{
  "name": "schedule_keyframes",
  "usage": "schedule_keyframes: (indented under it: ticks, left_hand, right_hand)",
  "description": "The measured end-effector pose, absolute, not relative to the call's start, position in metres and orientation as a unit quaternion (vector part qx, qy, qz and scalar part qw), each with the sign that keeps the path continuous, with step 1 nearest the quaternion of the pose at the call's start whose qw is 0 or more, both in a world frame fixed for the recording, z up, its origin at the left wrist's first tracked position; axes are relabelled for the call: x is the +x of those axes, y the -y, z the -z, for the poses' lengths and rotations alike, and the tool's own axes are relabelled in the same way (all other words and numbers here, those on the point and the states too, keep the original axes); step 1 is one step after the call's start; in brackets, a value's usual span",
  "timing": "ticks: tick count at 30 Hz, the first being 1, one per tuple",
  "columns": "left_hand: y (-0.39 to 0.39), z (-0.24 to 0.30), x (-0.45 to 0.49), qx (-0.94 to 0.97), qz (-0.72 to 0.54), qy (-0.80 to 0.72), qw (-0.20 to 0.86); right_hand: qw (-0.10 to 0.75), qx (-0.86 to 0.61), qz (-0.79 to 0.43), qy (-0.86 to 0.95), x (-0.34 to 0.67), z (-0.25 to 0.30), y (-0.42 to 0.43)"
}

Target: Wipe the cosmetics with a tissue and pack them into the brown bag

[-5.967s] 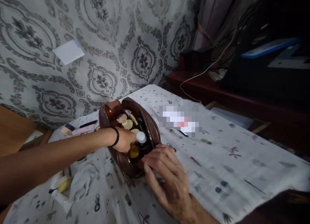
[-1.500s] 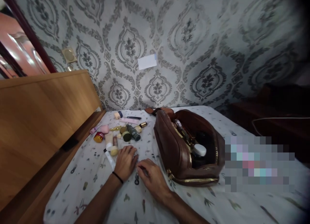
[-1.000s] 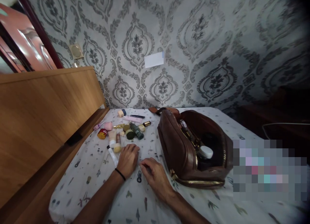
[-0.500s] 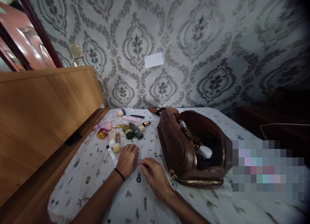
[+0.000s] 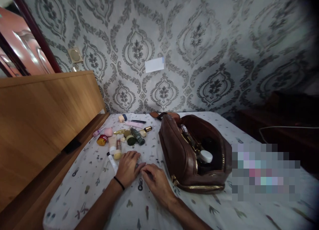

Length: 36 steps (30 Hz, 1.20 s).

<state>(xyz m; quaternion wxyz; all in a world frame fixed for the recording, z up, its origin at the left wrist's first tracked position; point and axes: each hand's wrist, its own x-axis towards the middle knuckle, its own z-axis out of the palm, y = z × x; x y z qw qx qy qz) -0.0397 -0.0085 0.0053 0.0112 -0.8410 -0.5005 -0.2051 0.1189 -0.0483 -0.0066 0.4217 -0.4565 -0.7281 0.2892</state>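
My left hand [image 5: 127, 167], with a black band at the wrist, lies palm down on the patterned sheet. Its fingers are stretched out and the thumb reaches toward my right hand [image 5: 156, 182]. That hand rests beside it with fingers curled in; I see nothing in them. Just beyond the left fingertips lie a yellow-lidded jar [image 5: 117, 154], a white tube [image 5: 112, 162], a beige tube [image 5: 112, 144], a dark green bottle [image 5: 138, 137] and a red and gold jar [image 5: 102, 140]. Right of my hands stands an unzipped brown leather bag [image 5: 174, 153], a white-lidded container [image 5: 206, 156] inside it.
Farther back lie a pink tube [image 5: 134, 124], a black pen-like stick [image 5: 138, 121] and a blue-lidded jar [image 5: 122, 118]. A wooden panel [image 5: 50, 107] borders the left side, and the papered wall [image 5: 159, 31] closes off the back. A blurred patch covers something at right.
My left thumb has stretched out toward my right hand, and the hands are closer together. The view has shifted slightly; the cosmetics and bag stay in place.
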Motion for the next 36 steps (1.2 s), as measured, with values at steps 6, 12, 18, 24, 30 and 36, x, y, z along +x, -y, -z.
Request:
schedule_keyframes:
  ticks: [6,12,18,24,30,36]
  left_hand:
    - [-0.029,-0.049,-0.067,-0.805,0.183,0.563,0.031]
    - [-0.095,-0.067,-0.098,-0.742,0.057,0.666,0.048]
    - [-0.117,-0.051,-0.099,-0.73,-0.013,0.683,0.017]
    - [-0.135,-0.048,-0.099,-0.723,-0.033,0.689,-0.03]
    - [-0.14,-0.05,-0.101,-0.7,0.008,0.713,-0.035]
    - [-0.132,-0.06,-0.11,-0.7,0.092,0.708,-0.007]
  right_hand:
    - [0.42,-0.464,-0.291,0.724,0.119,0.008,0.049]
    - [0.419,-0.467,-0.293,0.721,0.12,0.005,0.051]
    - [0.412,-0.484,-0.295,0.714,0.117,-0.002,0.056]
    - [0.397,-0.497,-0.285,0.717,0.116,-0.001,0.054]
    - [0.402,-0.495,-0.281,0.717,0.117,0.001,0.053]
    - [0.4,-0.5,-0.285,0.714,0.117,0.002,0.052]
